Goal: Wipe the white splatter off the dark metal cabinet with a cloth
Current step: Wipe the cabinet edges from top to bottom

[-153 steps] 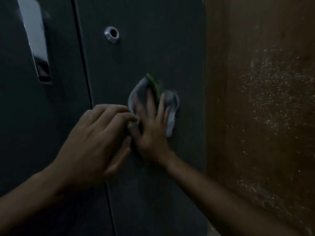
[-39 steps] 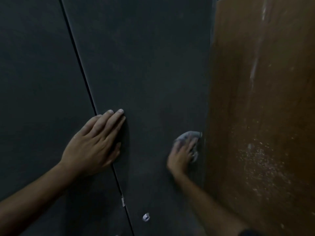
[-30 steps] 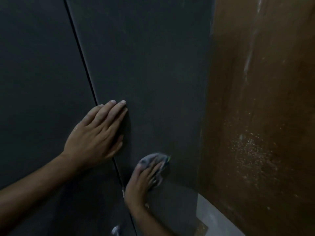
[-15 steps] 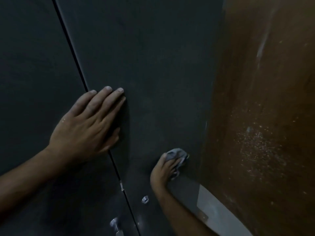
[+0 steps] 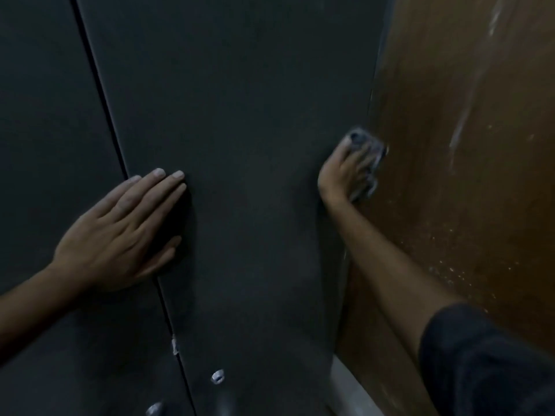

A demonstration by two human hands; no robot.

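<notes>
Your right hand [image 5: 345,172] presses a crumpled pale cloth [image 5: 368,151] against the dark cabinet [image 5: 246,115], right at the door's right edge where it meets the brown wooden panel [image 5: 468,175]. Your fingers [image 5: 359,156] lie spread over the cloth and bend a little around it, holding it flat to the metal; bits of the cloth stick out above and below your fingertips. Your left hand [image 5: 120,235] rests flat on the cabinet, fingers straight and close together, laid across the vertical seam [image 5: 102,94] between the two doors, with the thumb lower down on the right door. It holds nothing. Low on the seam there is a small white mark [image 5: 174,346], and just to its right, lower on the door, a small pale round spot [image 5: 217,377]; you cannot tell from this blurred view whether that spot is splatter or a fitting. The wooden panel carries fine white specks [image 5: 450,265] and a pale streak [image 5: 459,127]. A dark sleeve [image 5: 480,361] covers your right upper arm.
</notes>
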